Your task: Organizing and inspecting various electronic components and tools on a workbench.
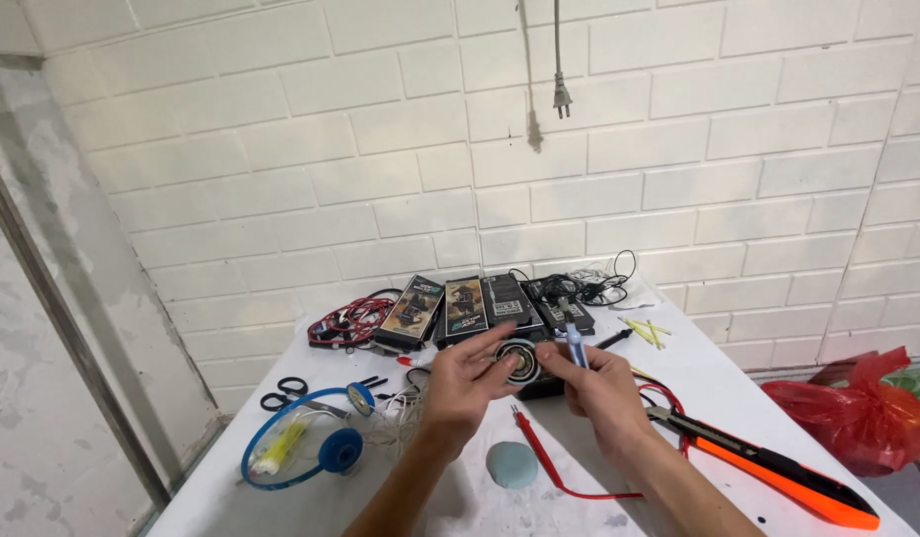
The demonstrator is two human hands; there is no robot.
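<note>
Left hand [467, 383] up over the white table [678, 358], fingers [490, 350] loosely curled around a round black and silver speaker-like disc [520, 362], held above a small black box. Right hand [601, 390] just beside, fingers [569, 350] pinched shut on a slim blue and white pen-shaped tool [574, 340], upright. Red probe lead [539, 452] and grey-blue round pad [510, 464] lying below.

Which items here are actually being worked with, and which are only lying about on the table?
In hand:
left hand holding round black part
right hand holding blue-tipped pen tool

Lying about:
scissors
blue headphones
orange-black tool
red probe lead
grey round pad
</note>
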